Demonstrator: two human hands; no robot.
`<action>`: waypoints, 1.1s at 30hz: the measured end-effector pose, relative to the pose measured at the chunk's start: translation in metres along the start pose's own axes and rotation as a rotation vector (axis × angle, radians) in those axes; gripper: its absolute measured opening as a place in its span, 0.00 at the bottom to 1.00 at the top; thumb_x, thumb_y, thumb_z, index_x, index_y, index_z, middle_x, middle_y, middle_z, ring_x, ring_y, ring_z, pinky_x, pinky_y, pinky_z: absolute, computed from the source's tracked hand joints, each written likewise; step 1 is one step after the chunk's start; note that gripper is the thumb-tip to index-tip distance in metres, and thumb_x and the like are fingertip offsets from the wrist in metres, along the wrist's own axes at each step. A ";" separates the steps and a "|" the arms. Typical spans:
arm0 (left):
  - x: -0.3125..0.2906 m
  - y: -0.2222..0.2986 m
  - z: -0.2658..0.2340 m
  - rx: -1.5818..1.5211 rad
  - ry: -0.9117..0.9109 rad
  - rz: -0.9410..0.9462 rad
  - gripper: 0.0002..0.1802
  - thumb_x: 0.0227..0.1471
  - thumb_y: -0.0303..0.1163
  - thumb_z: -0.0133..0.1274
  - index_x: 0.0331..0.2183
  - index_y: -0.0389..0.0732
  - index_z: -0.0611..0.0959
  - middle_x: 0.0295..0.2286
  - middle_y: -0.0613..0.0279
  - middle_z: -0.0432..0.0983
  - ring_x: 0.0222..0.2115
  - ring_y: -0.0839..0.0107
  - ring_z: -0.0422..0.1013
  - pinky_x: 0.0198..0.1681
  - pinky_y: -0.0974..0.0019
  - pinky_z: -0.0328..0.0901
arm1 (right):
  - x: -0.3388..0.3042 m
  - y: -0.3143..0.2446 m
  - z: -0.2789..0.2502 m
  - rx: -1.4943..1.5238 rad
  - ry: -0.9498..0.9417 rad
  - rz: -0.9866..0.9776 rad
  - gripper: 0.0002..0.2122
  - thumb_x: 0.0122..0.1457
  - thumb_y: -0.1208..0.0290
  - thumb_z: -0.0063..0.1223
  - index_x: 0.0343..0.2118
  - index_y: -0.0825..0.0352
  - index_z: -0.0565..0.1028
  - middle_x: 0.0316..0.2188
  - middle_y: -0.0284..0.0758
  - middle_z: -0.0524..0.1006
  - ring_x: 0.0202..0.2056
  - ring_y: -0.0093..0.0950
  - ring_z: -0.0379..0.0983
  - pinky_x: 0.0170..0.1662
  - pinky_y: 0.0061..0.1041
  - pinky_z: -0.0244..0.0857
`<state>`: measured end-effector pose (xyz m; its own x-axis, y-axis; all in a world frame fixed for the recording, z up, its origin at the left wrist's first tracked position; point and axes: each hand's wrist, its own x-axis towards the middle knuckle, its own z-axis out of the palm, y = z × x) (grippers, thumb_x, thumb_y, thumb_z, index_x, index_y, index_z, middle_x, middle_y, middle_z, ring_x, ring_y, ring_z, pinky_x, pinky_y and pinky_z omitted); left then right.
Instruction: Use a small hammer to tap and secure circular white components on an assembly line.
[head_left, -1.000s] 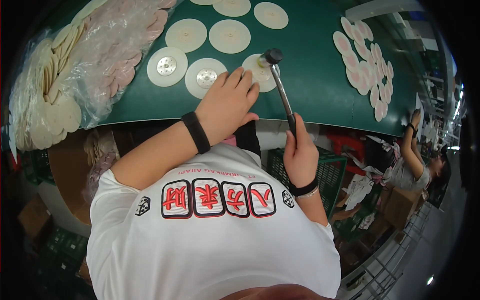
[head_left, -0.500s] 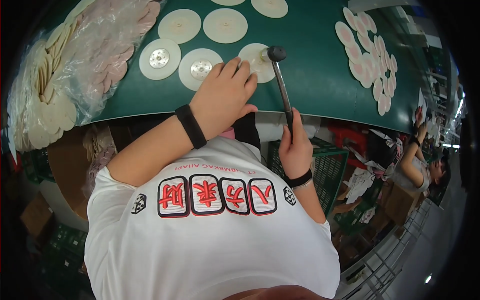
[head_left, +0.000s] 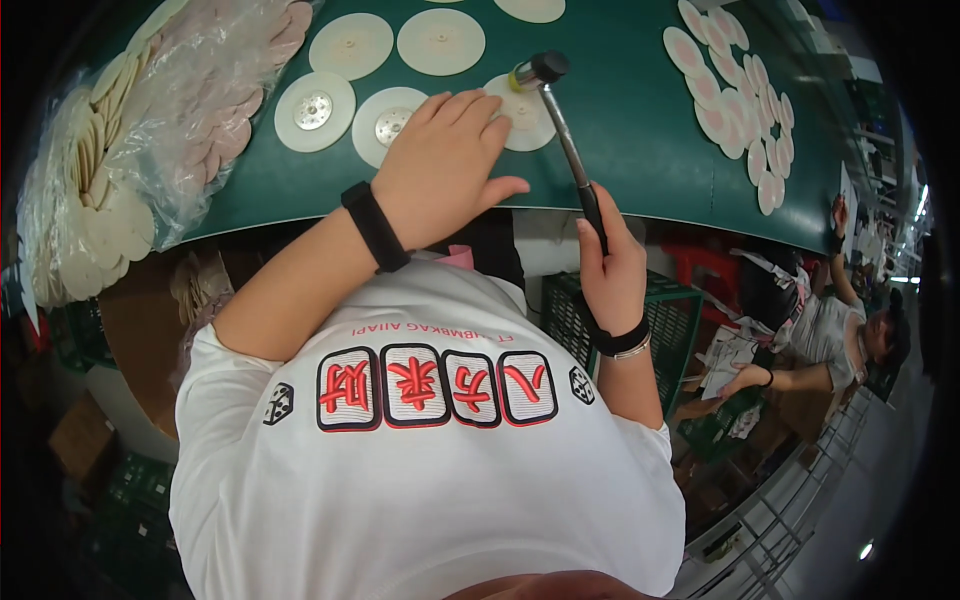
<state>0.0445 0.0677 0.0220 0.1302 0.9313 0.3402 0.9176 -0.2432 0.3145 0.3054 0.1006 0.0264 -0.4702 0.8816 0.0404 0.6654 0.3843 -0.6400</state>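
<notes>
My right hand (head_left: 612, 262) is wrapped round the dark grip of a hammer (head_left: 567, 138) with a metal shaft. Its black-and-yellow head is over the far edge of a cream disc (head_left: 527, 122); whether they touch, I cannot tell. Spread flat, my left hand (head_left: 440, 165) has its fingertips at that disc's left edge. Partly covered by the same hand is a second disc (head_left: 365, 130) with a round metal plate at its centre. Left of it lies a third disc (head_left: 341, 112) with a similar metal plate (head_left: 313, 110).
Farther back on the green table (head_left: 620, 150) lie more cream discs (head_left: 441, 42). Clear plastic bags (head_left: 150, 130) of discs fill the left side. Loose pinkish discs (head_left: 735, 115) are scattered at right. Below the edge stands a green crate (head_left: 665, 320). A co-worker (head_left: 830, 340) is at far right.
The hammer head has moved farther from me, and my right hand has shifted slightly right. My left hand stays spread over the discs. The co-worker's arms have moved.
</notes>
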 end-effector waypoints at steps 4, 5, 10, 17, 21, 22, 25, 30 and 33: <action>-0.007 0.001 0.007 0.068 -0.070 0.034 0.34 0.52 0.50 0.62 0.51 0.34 0.78 0.54 0.52 0.72 0.59 0.56 0.64 0.65 0.51 0.56 | -0.011 0.004 0.007 -0.008 0.184 -0.091 0.22 0.67 0.76 0.51 0.64 0.64 0.69 0.35 0.47 0.81 0.32 0.36 0.79 0.36 0.31 0.71; -0.008 0.002 0.007 0.065 -0.074 0.032 0.34 0.52 0.50 0.62 0.51 0.34 0.78 0.54 0.52 0.72 0.59 0.56 0.64 0.65 0.51 0.56 | -0.014 0.005 0.009 -0.024 0.273 -0.134 0.23 0.67 0.77 0.50 0.65 0.64 0.68 0.36 0.46 0.81 0.31 0.30 0.79 0.36 0.27 0.71; -0.008 -0.002 0.005 0.069 -0.084 0.028 0.34 0.53 0.50 0.62 0.52 0.34 0.78 0.54 0.52 0.72 0.59 0.56 0.65 0.67 0.48 0.54 | -0.020 0.000 0.012 -0.245 0.027 -0.017 0.22 0.68 0.77 0.50 0.65 0.65 0.68 0.37 0.47 0.82 0.31 0.37 0.81 0.36 0.29 0.72; -0.009 0.000 0.005 0.061 -0.069 0.033 0.34 0.53 0.51 0.62 0.51 0.34 0.79 0.52 0.54 0.73 0.58 0.56 0.65 0.66 0.48 0.54 | -0.027 0.004 0.030 -0.195 0.064 0.019 0.22 0.67 0.76 0.52 0.64 0.64 0.69 0.37 0.51 0.80 0.32 0.50 0.78 0.34 0.34 0.71; -0.008 0.015 0.002 -0.002 -0.119 0.026 0.34 0.52 0.51 0.62 0.51 0.35 0.79 0.51 0.54 0.74 0.58 0.56 0.65 0.66 0.49 0.55 | -0.020 0.008 0.023 -0.098 0.030 0.033 0.23 0.67 0.73 0.52 0.65 0.61 0.66 0.34 0.47 0.80 0.32 0.47 0.79 0.32 0.40 0.71; -0.006 0.018 -0.001 -0.090 -0.176 0.024 0.34 0.53 0.51 0.62 0.51 0.34 0.79 0.50 0.54 0.74 0.58 0.56 0.65 0.66 0.49 0.55 | -0.018 0.008 0.020 -0.098 0.031 0.034 0.23 0.67 0.73 0.52 0.65 0.61 0.66 0.34 0.47 0.80 0.32 0.47 0.79 0.32 0.40 0.71; -0.004 0.020 -0.005 -0.268 -0.291 0.022 0.34 0.53 0.51 0.62 0.51 0.34 0.79 0.50 0.54 0.74 0.58 0.56 0.66 0.65 0.50 0.55 | -0.011 0.007 0.009 -0.158 0.012 -0.066 0.23 0.67 0.73 0.52 0.64 0.62 0.67 0.36 0.47 0.80 0.32 0.47 0.79 0.33 0.40 0.71; -0.009 0.009 0.006 -0.008 -0.049 0.023 0.33 0.54 0.50 0.62 0.50 0.33 0.78 0.51 0.52 0.74 0.58 0.56 0.65 0.66 0.50 0.55 | -0.015 0.007 0.005 -0.033 0.004 -0.001 0.23 0.66 0.74 0.53 0.64 0.62 0.68 0.36 0.46 0.81 0.31 0.46 0.79 0.33 0.37 0.72; -0.012 0.008 0.009 0.075 -0.092 0.056 0.32 0.54 0.49 0.62 0.50 0.33 0.78 0.52 0.52 0.73 0.58 0.57 0.65 0.66 0.51 0.55 | -0.023 0.012 0.011 -0.034 0.255 -0.130 0.22 0.67 0.77 0.51 0.64 0.64 0.69 0.34 0.48 0.80 0.28 0.31 0.79 0.33 0.27 0.71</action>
<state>0.0536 0.0576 0.0124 0.2133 0.9385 0.2716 0.9327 -0.2783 0.2292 0.3178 0.0820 0.0089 -0.3948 0.8632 0.3147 0.6303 0.5036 -0.5908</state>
